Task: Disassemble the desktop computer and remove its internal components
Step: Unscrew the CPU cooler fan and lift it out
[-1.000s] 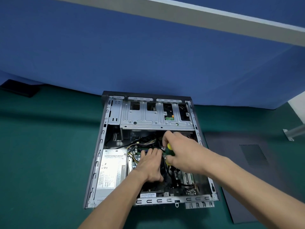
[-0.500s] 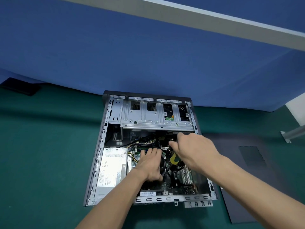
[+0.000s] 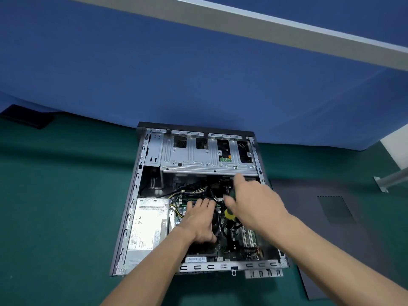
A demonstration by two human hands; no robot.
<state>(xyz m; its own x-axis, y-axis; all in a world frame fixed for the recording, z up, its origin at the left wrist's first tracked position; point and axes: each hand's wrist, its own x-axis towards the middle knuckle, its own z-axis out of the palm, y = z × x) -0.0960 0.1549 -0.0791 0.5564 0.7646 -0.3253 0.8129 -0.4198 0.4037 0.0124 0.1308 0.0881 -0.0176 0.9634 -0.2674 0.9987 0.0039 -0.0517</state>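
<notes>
One open computer case (image 3: 141, 195), two hands inside, left hand (image 3: 199, 219) flat with fingers released, right hand (image 3: 254, 206) fingers released

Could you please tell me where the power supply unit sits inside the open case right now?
In the head view, the power supply unit fills the case's near-left corner, just left of the left hand.

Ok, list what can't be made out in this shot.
Head view only:
- Whether the right hand holds anything: motion blur.
- The screwdriver tip: under the right hand.
- What the left hand rests on: covered by it.
- Label text on the power supply: too small, glare.
</notes>
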